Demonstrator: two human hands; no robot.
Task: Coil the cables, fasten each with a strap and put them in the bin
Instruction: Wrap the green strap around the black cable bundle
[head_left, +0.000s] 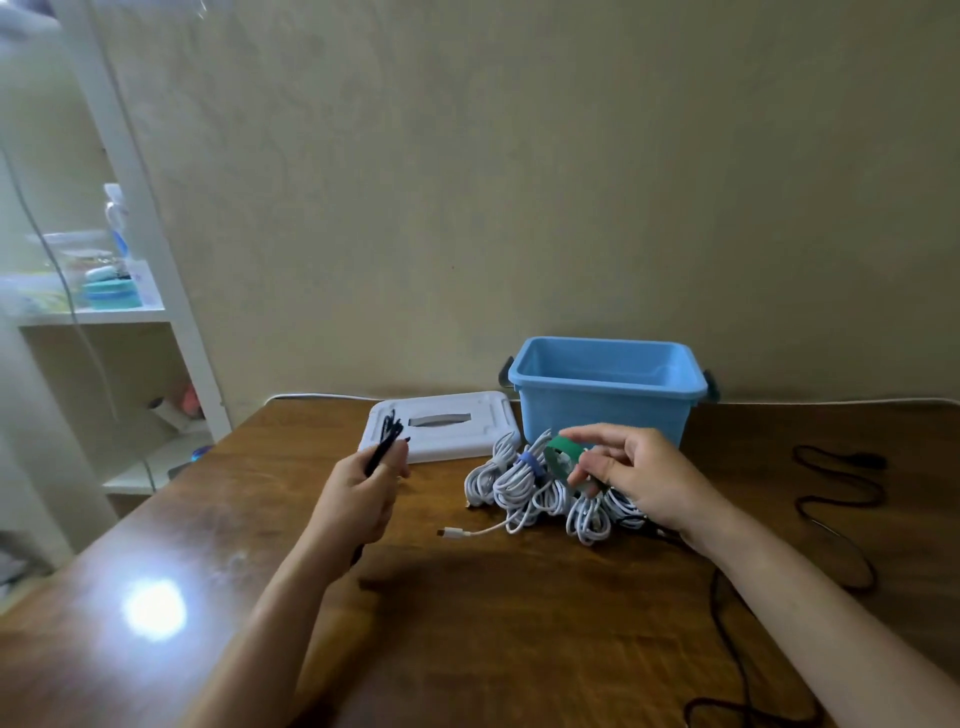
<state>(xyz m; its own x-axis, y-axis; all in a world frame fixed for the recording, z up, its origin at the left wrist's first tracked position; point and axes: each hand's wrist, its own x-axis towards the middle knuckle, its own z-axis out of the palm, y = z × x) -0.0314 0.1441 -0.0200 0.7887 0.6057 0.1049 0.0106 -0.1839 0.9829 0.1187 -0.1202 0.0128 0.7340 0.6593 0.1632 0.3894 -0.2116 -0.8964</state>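
Strapping step: left hand (363, 483) gripping black cable (384, 441), right hand (628, 478) pinching green strap (563, 452) above white coils (524, 483); next, wrap strap, then to bin (605, 395).

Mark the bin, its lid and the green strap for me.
blue bin (597, 415): head view, front wall.
white lid (483, 421): head view, top face right of the slot.
green strap (561, 447): head view, outer band.

One blue bin (605, 400), one white lid (441, 426), two hands, one heap of white coiled cables (540, 488), one loose black cable (836, 499).
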